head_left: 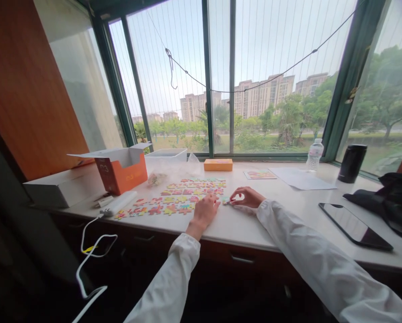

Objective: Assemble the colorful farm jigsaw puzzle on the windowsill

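Note:
My right hand (248, 197) pinches a small jigsaw puzzle piece (226, 203) between thumb and forefinger, just over the white tabletop. To its left, my left hand (205, 211) rests with slightly bent fingers at the right end of the puzzle pieces; what lies under its fingertips is hidden. Colourful jigsaw pieces (170, 200) lie in loose rows, mostly apart from one another, in pink, yellow and green. A small printed picture card (259, 174) lies flat beyond my right hand.
At the left stand an orange and white open box (125, 172), a clear plastic tub (167, 155) and a white power strip (118, 204). An orange carton (218, 164) sits by the window. Rightward are paper (301, 178), a water bottle (314, 154), a black tumbler (352, 163) and a tablet (353, 225).

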A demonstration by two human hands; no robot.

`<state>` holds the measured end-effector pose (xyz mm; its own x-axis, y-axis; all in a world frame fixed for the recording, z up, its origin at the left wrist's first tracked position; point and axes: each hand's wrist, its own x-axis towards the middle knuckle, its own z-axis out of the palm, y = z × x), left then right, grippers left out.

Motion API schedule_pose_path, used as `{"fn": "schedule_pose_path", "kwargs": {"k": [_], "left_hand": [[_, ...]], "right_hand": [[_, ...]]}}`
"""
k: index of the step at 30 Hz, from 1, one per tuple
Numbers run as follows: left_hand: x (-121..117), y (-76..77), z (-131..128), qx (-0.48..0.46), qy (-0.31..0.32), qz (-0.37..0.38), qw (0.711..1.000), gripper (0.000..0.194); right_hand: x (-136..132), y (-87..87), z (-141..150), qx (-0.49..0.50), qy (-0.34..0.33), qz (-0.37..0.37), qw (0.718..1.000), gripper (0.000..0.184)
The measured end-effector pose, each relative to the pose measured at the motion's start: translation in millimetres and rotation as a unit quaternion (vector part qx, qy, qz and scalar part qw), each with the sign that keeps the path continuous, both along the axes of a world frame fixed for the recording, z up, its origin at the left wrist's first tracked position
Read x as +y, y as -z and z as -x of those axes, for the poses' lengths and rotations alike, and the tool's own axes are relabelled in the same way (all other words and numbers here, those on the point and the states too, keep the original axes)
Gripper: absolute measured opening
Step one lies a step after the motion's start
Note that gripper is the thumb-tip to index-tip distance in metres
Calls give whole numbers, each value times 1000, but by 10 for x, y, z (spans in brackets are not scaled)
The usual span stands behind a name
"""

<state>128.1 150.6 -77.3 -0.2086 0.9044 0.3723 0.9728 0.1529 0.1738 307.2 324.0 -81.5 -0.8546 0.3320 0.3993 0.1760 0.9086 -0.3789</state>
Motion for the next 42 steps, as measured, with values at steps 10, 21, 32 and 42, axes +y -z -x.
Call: {"fn": "schedule_pose_path", "kwargs": {"k": [10,21,32,42], "left_hand": [[26,-127,-49,53,20,45,997,34],[620,-163,-272,53,10,71,996,40],[665,-8,-238,30,-6,81,996,43],[673,-2,-233,35,-17,88,995,43]], "right_hand": [[312,90,-120,11,108,22,994,30],[363,175,-69,25,162,33,986,32],[279,234,27,41,181,14,983,26],[319,266,37,50,186,-8,981,27]]}}
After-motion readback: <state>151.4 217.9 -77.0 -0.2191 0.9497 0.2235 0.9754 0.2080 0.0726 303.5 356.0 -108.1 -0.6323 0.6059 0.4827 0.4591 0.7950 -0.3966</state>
